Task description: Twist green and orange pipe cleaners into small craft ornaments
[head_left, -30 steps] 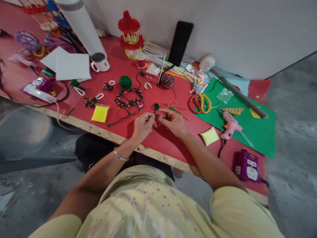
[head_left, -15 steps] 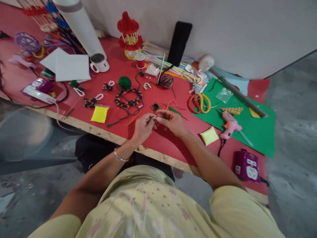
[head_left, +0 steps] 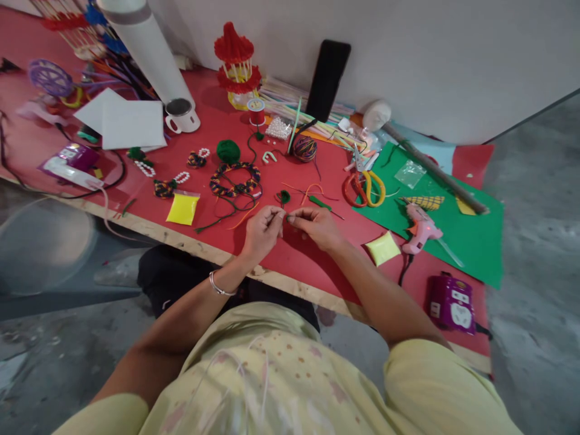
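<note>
Low over the red tabletop, my left hand pinches with thumb and forefinger at a thin dark strand, mostly hidden by the fingers. My right hand faces it, a small gap between them, its fingertips closed on a bit of dark green yarn. Just beyond the fingers lies a small dark green yarn piece; whether it joins the held strand I cannot tell. A crochet hook with a green handle rests past my right hand. Left of my left hand is a braided multicoloured yarn ring.
Scissors and a pink glue gun lie to the right, near a pale yellow packet. Behind are a green yarn ball, a multicoloured yarn ball and a leaning phone. A mug stands back left.
My hands have drawn slightly apart at the fingertips. My right fingers have curled in closer to the thumb, and a bit of green now shows at their tips.
</note>
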Available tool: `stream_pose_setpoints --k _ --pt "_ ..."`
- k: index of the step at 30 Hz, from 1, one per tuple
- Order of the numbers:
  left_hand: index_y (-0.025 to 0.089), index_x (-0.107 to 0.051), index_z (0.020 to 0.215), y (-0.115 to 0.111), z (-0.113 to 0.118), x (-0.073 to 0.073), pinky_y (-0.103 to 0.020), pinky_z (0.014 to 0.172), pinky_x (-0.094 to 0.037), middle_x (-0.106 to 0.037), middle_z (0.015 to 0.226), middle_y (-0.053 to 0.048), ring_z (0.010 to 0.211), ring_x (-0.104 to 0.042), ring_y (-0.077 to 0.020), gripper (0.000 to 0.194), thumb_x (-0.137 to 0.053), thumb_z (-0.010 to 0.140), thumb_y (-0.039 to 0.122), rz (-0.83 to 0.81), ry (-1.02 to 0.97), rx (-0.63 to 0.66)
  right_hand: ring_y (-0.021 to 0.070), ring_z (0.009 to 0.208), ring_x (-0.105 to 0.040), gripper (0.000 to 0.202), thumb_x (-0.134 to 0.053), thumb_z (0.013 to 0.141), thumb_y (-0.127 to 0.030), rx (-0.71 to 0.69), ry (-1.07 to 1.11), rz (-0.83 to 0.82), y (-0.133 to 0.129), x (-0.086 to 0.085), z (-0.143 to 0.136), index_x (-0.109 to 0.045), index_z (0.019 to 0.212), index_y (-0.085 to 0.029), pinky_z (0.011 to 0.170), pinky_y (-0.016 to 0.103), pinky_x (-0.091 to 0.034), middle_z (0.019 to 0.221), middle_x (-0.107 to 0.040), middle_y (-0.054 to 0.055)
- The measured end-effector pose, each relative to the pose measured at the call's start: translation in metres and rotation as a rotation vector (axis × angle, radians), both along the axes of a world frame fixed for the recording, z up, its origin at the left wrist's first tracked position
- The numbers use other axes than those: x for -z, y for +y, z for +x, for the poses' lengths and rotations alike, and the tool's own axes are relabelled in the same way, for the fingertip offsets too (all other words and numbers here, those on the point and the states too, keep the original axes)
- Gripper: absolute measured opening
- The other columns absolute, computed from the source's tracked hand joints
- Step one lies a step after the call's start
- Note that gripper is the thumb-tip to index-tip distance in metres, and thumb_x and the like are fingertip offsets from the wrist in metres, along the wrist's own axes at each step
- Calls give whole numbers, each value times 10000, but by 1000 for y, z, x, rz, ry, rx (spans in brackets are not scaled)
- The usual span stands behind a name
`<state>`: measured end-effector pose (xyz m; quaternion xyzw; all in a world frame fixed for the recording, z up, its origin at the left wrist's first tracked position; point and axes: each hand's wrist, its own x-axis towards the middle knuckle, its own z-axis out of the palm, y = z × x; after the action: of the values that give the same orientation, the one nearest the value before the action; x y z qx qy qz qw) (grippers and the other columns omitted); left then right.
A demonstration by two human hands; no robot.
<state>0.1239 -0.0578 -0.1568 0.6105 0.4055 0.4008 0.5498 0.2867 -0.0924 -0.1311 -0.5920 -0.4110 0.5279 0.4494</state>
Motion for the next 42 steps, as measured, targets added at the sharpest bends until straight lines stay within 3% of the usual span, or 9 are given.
stream_pose_setpoints --k 6,10,14,18,23,30,34,39,42 --pt "149 -713 836 9 -2 -8 -181 435 -317 -554 508 44 419 -443 -55 221 -729 810 368 -71 32 105 85 495 -480 263 -733 728 -415 137 3 76 -1 11 -6 -719 847 -181 411 215 -415 668 -614 -22" --pt "151 -722 832 12 -4 -7 -178 427 -324 -547 486 43 402 -442 -57 189 -694 823 338 -137 19 123 105 512 -516 210 -678 808 -391 165 -204 181 -4 14 -13 -722 861 -192 482 246 -442 656 -628 -13" --pt "154 -697 778 10 -3 -3 -172 430 -323 -537 473 43 410 -454 -57 185 -682 822 333 -140 -43 17 154 691 -637 169 -645 858 -329 199 -505 371 -3 13 -3 -747 865 -196 664 289 -507 800 -732 40" --pt "158 -672 758 13 1 -3 -177 386 -252 -512 464 55 383 -422 -53 206 -734 742 354 -299 -198 -145 190 770 -666 221 -590 919 -344 236 -709 418 3 8 26 -761 951 -208 742 331 -523 884 -747 64" --pt "158 -675 755 16 4 -7 -176 379 -248 -527 509 56 398 -439 -46 213 -761 698 344 -365 -252 -150 211 896 -677 187 -600 937 -286 -27 -867 450 8 0 47 -770 1012 -261 812 341 -517 988 -735 56" --pt "152 -676 755 16 5 -10 -172 376 -237 -510 465 62 373 -408 -41 195 -745 727 332 -375 -233 -141 233 1019 -614 194 -633 928 -328 -220 -1162 413 33 6 59 -761 1065 -280 829 346 -482 1073 -658 74" --pt "152 -680 759 17 6 -10 -175 372 -229 -507 442 59 359 -385 -44 184 -711 760 334 -366 -151 -153 216 1036 -614 181 -580 958 -323 -219 -1030 484 37 0 57 -739 919 -247 894 354 -479 1115 -653 70" --pt "157 -682 748 18 9 -7 -173 383 -252 -536 485 48 391 -436 -52 170 -696 770 325 -308 -115 -111 185 899 -640 183 -545 979 -317 -185 -673 552 18 -18 33 -702 919 -243 855 336 -499 934 -684 52" --pt "159 -691 763 18 9 -5 -173 388 -260 -520 471 52 388 -435 -56 177 -686 787 334 -277 -88 -92 192 952 -649 165 -610 942 -353 -135 -537 529 13 -16 17 -709 876 -239 848 337 -515 1043 -687 73"
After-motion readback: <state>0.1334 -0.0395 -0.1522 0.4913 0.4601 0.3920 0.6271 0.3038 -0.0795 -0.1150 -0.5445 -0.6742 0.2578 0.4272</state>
